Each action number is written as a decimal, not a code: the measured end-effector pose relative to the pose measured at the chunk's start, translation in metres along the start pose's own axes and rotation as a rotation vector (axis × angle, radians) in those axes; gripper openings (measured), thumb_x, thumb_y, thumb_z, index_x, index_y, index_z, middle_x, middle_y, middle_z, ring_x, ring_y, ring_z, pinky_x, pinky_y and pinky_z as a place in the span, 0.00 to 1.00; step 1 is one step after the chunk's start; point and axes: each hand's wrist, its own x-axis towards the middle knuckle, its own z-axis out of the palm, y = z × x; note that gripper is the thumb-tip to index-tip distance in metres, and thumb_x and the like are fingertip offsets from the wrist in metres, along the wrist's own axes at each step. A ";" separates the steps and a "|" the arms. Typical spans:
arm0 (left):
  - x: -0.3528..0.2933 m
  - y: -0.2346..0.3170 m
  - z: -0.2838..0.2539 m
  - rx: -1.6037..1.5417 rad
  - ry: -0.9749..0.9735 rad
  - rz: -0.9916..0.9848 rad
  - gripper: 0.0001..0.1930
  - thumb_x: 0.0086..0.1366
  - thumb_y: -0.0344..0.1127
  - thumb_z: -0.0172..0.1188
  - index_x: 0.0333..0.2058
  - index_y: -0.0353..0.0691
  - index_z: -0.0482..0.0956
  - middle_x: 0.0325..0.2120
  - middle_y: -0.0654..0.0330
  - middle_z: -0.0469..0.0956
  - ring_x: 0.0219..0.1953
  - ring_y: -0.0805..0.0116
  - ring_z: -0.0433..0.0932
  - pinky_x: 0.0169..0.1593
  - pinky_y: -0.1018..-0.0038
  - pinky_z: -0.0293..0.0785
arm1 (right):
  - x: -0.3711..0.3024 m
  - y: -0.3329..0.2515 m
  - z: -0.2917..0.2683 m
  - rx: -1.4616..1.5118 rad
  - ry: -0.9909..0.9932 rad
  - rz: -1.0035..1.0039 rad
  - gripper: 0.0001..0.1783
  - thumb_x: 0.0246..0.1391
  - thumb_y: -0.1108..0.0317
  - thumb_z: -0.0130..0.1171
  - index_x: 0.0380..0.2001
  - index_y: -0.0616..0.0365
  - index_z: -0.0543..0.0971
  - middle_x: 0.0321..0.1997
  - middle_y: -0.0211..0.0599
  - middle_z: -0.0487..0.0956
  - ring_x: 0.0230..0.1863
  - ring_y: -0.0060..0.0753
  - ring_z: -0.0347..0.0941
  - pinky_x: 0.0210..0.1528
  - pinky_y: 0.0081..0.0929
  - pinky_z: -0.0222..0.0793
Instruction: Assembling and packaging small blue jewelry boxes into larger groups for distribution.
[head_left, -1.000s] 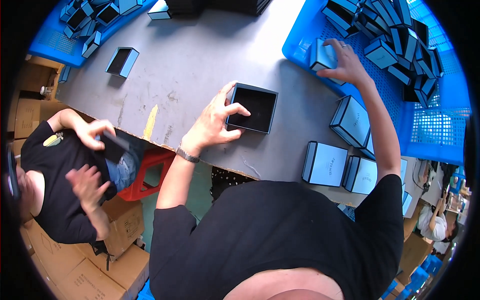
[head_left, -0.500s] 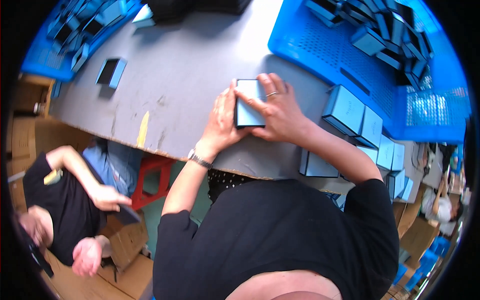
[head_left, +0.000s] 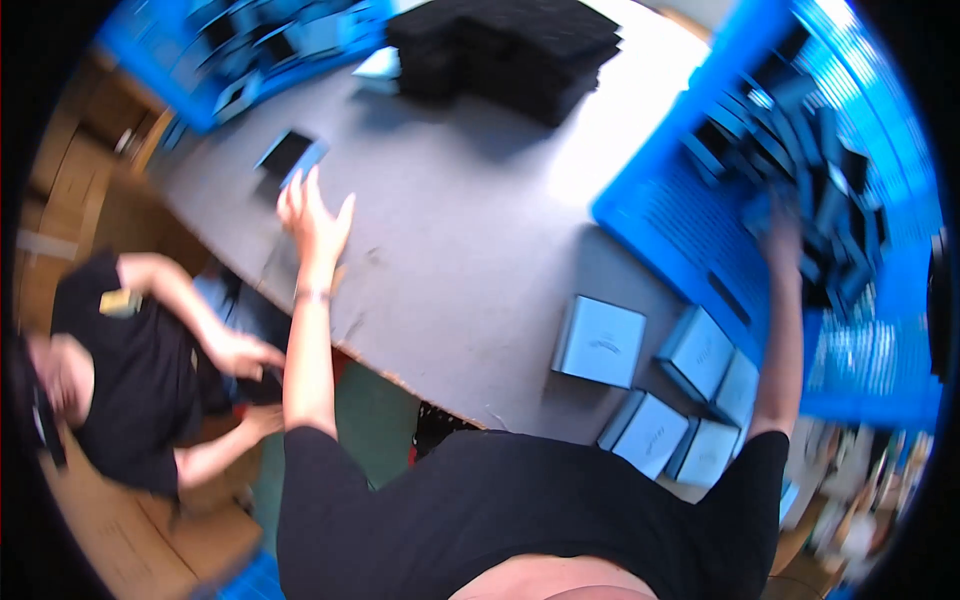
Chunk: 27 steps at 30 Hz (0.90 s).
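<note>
My left hand (head_left: 316,222) is stretched out over the table with its fingers spread. Its fingertips are at the near edge of a small light-blue box part with a dark inside (head_left: 287,152); whether they touch it I cannot tell. My right hand (head_left: 782,222) is inside the blue crate on the right, among a heap of light-blue and black box parts (head_left: 830,190). Motion blur smears its fingers, so any hold is unclear. A closed light-blue box (head_left: 603,341) lies on the table between my arms, left of several similar closed boxes (head_left: 700,352).
The perforated blue crate (head_left: 650,190) stands at the right, and another blue crate (head_left: 165,75) with box parts is at far left. Black stacked trays or sheets (head_left: 500,50) stand at the back. A co-worker (head_left: 130,370) sits at the left by cardboard boxes.
Both hands have left the box they held, which now lies on the table near the others. My left hand has reached far left, my right hand into the right crate. The view has shifted.
</note>
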 end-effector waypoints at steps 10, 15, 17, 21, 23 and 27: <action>-0.013 -0.019 -0.009 0.130 -0.122 -0.062 0.26 0.57 0.30 0.66 0.56 0.43 0.72 0.51 0.56 0.72 0.55 0.56 0.67 0.61 0.62 0.61 | -0.026 -0.104 -0.093 0.823 -0.112 0.153 0.28 0.57 0.67 0.64 0.61 0.48 0.71 0.51 0.45 0.79 0.50 0.42 0.80 0.50 0.34 0.78; -0.065 0.097 -0.047 0.057 -0.217 0.045 0.22 0.59 0.30 0.61 0.54 0.41 0.74 0.47 0.55 0.70 0.49 0.54 0.69 0.54 0.62 0.69 | -0.019 -0.243 -0.123 1.424 -0.587 -0.142 0.31 0.59 0.54 0.62 0.63 0.55 0.72 0.53 0.47 0.78 0.51 0.38 0.76 0.55 0.32 0.71; -0.083 0.132 -0.064 -0.025 -0.286 -0.022 0.24 0.58 0.31 0.63 0.55 0.39 0.73 0.49 0.54 0.68 0.48 0.52 0.70 0.52 0.61 0.72 | 0.005 -0.280 -0.101 1.194 -0.720 -0.260 0.33 0.62 0.50 0.58 0.67 0.48 0.68 0.59 0.52 0.76 0.60 0.45 0.72 0.61 0.36 0.69; -0.099 0.156 -0.085 -0.226 -0.403 -0.115 0.31 0.53 0.39 0.70 0.56 0.41 0.72 0.53 0.48 0.62 0.54 0.47 0.67 0.56 0.58 0.71 | 0.003 -0.336 -0.094 0.591 -0.553 -0.301 0.54 0.47 0.24 0.59 0.70 0.45 0.63 0.71 0.59 0.61 0.68 0.56 0.65 0.61 0.45 0.71; -0.099 0.154 -0.095 -0.107 -0.199 -0.102 0.38 0.46 0.44 0.75 0.58 0.46 0.72 0.57 0.45 0.58 0.58 0.43 0.61 0.61 0.50 0.63 | -0.022 -0.352 -0.107 0.624 -0.644 -0.306 0.65 0.33 0.16 0.60 0.71 0.41 0.61 0.71 0.63 0.60 0.69 0.62 0.62 0.62 0.48 0.69; -0.108 0.104 -0.075 -0.353 -0.274 -0.273 0.45 0.42 0.45 0.78 0.60 0.47 0.65 0.54 0.43 0.61 0.57 0.44 0.62 0.62 0.51 0.61 | -0.033 -0.362 -0.118 0.425 -0.498 -0.528 0.52 0.36 0.42 0.64 0.69 0.35 0.64 0.72 0.65 0.57 0.68 0.66 0.61 0.67 0.51 0.61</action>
